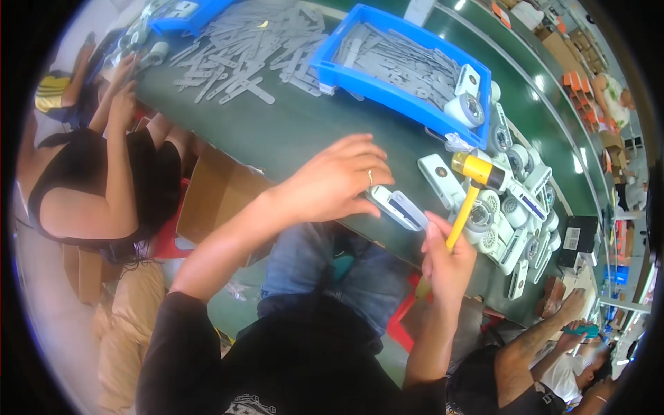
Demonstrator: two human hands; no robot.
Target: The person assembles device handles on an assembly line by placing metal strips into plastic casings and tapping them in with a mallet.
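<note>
My right hand is closed around the yellow handle of a small mallet, its yellow-and-black head pointing up. The thumb and fingertips of that hand also pinch the near end of a flat grey strip. The strip lies at an angle over a long white casing with a dark slot, near the table's front edge. My left hand reaches in from the left, a ring on one finger. Its thumb and bent fingers close on the casing's left end, though the exact contact is partly hidden.
A blue bin of grey strips stands at the back, beside a loose pile of strips. White fan-like units are heaped on the right. An open cardboard box sits below the table's left edge. Other people work on both sides.
</note>
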